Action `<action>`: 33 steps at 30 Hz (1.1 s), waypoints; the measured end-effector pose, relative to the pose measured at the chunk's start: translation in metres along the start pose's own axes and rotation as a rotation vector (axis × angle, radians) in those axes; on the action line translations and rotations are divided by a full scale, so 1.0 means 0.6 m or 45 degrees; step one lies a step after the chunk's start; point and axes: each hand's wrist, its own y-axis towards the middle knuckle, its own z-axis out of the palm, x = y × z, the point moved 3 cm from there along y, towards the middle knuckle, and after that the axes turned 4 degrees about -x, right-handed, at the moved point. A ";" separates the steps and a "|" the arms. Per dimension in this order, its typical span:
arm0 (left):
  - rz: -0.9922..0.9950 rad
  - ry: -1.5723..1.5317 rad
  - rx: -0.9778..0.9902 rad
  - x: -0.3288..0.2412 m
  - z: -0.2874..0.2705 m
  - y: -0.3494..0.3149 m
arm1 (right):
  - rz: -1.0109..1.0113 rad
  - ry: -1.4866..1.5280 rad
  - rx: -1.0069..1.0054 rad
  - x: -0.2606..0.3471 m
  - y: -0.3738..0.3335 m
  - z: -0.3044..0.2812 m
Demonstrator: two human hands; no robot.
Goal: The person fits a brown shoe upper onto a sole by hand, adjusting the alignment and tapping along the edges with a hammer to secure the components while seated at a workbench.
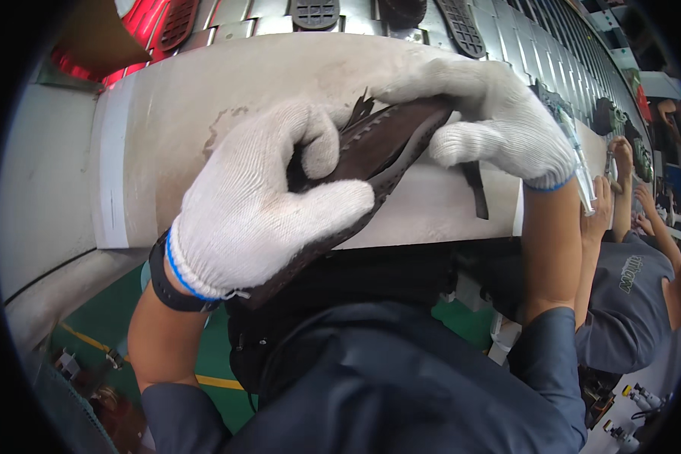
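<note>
Held over the near part of the worktable, a dark brown shoe (390, 136) lies on a slant, its toe to the far right. Its dark sole (401, 170) runs along the near side, and a narrow gap shows between sole edge and upper close to the toe. My left hand (257, 200), in a white knit glove, wraps the middle and rear, thumb along the side. With fingers over the top and thumb at the side, my gloved right hand (492, 113) grips the toe. A dark strap (474, 189) hangs below the right hand. The rear is partly hidden by my left hand.
Beyond the pale worktable (204, 98) runs a metal slat conveyor (234, 32) carrying several shoe soles (315, 13). A grey wall panel (45, 174) stands at the left. Close on the right, a co-worker in a grey shirt (628, 303) works, with hands near the table.
</note>
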 end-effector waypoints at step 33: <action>0.242 -0.127 0.032 0.045 -0.004 -0.009 | 0.106 -0.384 0.117 0.023 0.039 0.028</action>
